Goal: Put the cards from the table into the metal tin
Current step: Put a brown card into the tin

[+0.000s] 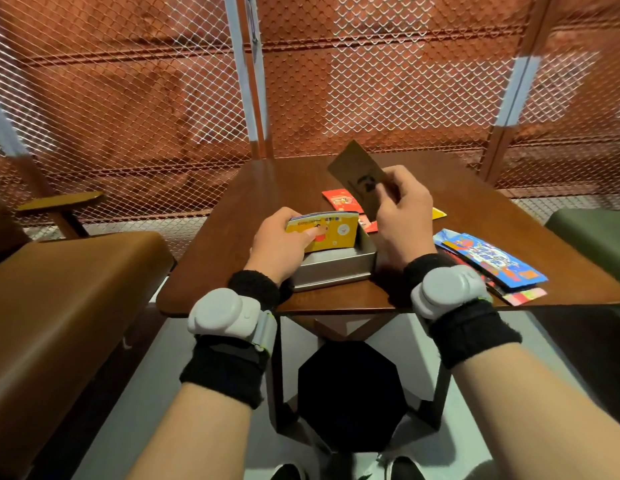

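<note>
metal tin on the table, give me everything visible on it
The metal tin is a plain grey rectangular box of dull, brushed-looking metal, open-topped with no lid in view. It sits flat near the front edge of the wooden table, between both hands. The left hand holds a stack of yellow cards standing upright inside it. The right hand, holding a dark brown card, hovers beside its right end. Its interior is mostly hidden.

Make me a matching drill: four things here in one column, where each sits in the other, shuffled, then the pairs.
1. brown card
2. yellow cards
3. blue cards
4. metal tin

A. on the table's right edge
B. raised in the right hand
C. held upright in the tin by the left hand
D. on the table between both hands

Pairs: 1-B, 2-C, 3-A, 4-D
</note>
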`<state>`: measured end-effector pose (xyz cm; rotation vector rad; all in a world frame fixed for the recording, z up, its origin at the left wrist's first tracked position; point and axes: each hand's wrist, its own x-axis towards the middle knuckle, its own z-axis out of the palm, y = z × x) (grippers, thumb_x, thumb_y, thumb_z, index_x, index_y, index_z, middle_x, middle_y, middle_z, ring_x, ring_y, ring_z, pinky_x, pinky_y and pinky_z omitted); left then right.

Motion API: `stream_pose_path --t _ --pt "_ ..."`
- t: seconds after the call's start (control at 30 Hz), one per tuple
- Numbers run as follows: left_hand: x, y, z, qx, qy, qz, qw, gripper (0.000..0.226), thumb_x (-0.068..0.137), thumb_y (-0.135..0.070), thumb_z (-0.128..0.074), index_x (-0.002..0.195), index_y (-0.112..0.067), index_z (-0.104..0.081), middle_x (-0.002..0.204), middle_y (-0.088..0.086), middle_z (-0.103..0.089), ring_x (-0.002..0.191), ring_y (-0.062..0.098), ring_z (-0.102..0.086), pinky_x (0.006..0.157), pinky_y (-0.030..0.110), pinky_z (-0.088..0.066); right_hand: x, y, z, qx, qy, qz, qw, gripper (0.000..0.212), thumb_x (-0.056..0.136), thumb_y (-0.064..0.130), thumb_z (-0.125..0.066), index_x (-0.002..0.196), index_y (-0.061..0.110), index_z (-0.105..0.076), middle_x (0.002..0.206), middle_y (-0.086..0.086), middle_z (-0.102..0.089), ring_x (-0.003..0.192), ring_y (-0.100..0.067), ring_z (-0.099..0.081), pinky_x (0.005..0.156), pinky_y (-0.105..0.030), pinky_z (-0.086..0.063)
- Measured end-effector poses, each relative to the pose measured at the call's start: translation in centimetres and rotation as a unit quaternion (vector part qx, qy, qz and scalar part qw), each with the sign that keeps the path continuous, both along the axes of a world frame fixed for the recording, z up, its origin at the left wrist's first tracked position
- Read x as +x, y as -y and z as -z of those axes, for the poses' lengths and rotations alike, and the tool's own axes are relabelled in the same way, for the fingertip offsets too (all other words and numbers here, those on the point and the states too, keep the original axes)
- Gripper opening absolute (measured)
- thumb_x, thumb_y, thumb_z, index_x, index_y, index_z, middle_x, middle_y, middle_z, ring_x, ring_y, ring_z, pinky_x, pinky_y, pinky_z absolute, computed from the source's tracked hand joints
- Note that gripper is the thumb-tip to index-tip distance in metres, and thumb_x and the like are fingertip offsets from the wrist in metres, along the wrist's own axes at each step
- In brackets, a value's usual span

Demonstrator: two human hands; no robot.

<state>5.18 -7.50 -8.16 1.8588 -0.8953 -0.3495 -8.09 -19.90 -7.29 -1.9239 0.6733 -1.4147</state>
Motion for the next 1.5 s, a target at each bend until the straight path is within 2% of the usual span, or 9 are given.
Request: stream_pose_path --t 0.2,0.4,0.57,0.7,0.9,1.17,1.27,1.37,1.5 --pt "-0.3 -0.1 0.0 0.000 -0.002 -0.005 1.000 0.009 0.092 -0.031 -0.066 0.097 -0.025 -0.061 0.100 -0.003 -0.068 0.098 0.021 -0.064 0.093 0.048 -0.054 0.3 -1.1 -0.4 0.004 -0.015 -0.076 0.997 0.020 0.089 0.002 -0.052 0.094 0.017 -0.064 0.090 0.001 -0.067 0.087 -0.018 -0.062 0.078 -0.043 -0.058" --pt "-0.5 -0.2 -0.3 -0.027 -0.049 0.020 0.998 0.026 0.092 -0.014 -0.066 0.113 -0.027 -0.059 0.107 -0.005 -0.065 0.102 0.017 -0.058 0.084 0.029 -0.047 0.9 -2.0 -0.7 -0.077 -0.220 -0.096 0.968 0.046 0.086 -0.010 -0.048 0.117 0.017 -0.069 0.096 0.000 -0.053 0.098 -0.018 -0.044 0.075 -0.018 -0.036" --pt "-0.6 -0.5 -0.4 -0.033 -0.070 0.017 0.997 0.035 0.085 0.000 -0.068 0.107 -0.025 -0.057 0.104 -0.001 -0.063 0.098 0.017 -0.058 0.069 0.023 -0.046 1.0 -2.1 -0.7 -0.090 -0.253 -0.073 0.961 0.043 0.087 -0.004 -0.055 0.118 0.021 -0.071 0.101 -0.002 -0.046 0.101 -0.015 -0.038 0.084 -0.022 -0.037" --pt "-0.8 -0.7 -0.6 -0.030 -0.079 0.017 0.996 0.049 0.081 -0.002 -0.072 0.119 -0.020 -0.049 0.115 0.003 -0.056 0.101 0.013 -0.054 0.065 0.019 -0.042 0.9 -1.9 -0.6 -0.082 -0.241 -0.075 0.964 0.047 0.084 -0.006 -0.059 0.116 0.026 -0.072 0.116 0.002 -0.046 0.109 -0.011 -0.038 0.083 -0.006 -0.038" --pt "-1.2 -1.2 -0.7 -0.089 -0.092 0.019 0.992 0.066 0.079 -0.005 -0.078 0.130 -0.029 -0.043 0.128 0.002 -0.050 0.110 0.017 -0.055 0.076 0.019 -0.050 0.9 -2.2 -0.6 -0.042 -0.244 -0.118 0.962 0.054 0.083 -0.007 -0.051 0.119 0.028 -0.070 0.117 0.005 -0.054 0.109 -0.013 -0.050 0.089 -0.026 -0.050" --pt "-1.1 -0.8 -0.7 -0.072 -0.067 0.032 0.995 0.032 0.090 -0.004 -0.067 0.117 -0.022 -0.066 0.113 -0.002 -0.064 0.108 0.015 -0.060 0.085 0.025 -0.055 1.4 -1.3 -0.4 -0.080 -0.254 -0.041 0.963 0.039 0.101 0.034 -0.035 0.129 0.022 -0.060 0.125 -0.004 -0.061 0.119 -0.023 -0.049 0.101 -0.046 -0.040" --pt "-0.9 -0.7 -0.6 -0.064 -0.058 0.024 0.996 0.030 0.092 -0.002 -0.064 0.114 -0.023 -0.064 0.115 0.002 -0.065 0.108 0.017 -0.061 0.089 0.032 -0.057 1.6 0.1 0.1 -0.132 -0.345 0.032 0.929 0.034 0.101 0.020 -0.035 0.132 0.012 -0.044 0.127 -0.016 -0.057 0.120 -0.038 -0.048 0.097 -0.053 -0.039" --pt "-0.4 -0.8 -0.5 -0.060 -0.061 0.015 0.996 0.029 0.092 -0.001 -0.063 0.110 -0.023 -0.065 0.112 0.002 -0.067 0.106 0.017 -0.063 0.088 0.034 -0.058 0.9 1.5 1.0 -0.063 -0.391 0.060 0.916 0.047 0.096 0.013 -0.032 0.143 0.014 -0.027 0.145 -0.022 -0.043 0.134 -0.045 -0.036 0.105 -0.061 -0.034" --pt "1.0 -1.5 -0.5 -0.076 -0.056 -0.033 0.995 0.029 0.090 -0.001 -0.063 0.108 -0.023 -0.068 0.105 -0.001 -0.069 0.099 0.012 -0.065 0.073 0.021 -0.056 0.4 1.8 2.4 -0.054 -0.506 0.028 0.860 0.057 0.101 0.048 -0.024 0.154 0.037 -0.004 0.166 0.002 0.006 0.151 -0.032 0.006 0.116 -0.063 -0.005"
